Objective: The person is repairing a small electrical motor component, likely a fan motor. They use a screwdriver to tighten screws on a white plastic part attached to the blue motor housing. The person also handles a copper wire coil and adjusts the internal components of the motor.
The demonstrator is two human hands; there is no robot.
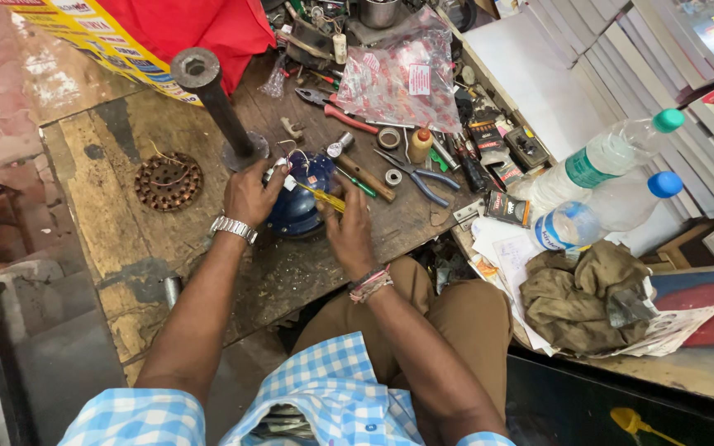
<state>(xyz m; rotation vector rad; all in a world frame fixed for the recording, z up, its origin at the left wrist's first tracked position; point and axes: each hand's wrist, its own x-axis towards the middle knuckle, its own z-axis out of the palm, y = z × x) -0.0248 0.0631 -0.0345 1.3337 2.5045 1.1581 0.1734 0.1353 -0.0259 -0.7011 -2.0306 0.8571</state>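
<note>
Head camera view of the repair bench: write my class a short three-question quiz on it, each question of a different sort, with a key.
1. True or false: the right hand holds a yellow-handled screwdriver over the blue motor housing.
2. Which lies on the wooden workbench to the left of the left hand? A. round slotted metal core B. blue-handled pliers C. two plastic bottles
3. Fill in: the left wrist wears a metal ____.

Key: 1 true; 2 A; 3 watch.
</note>
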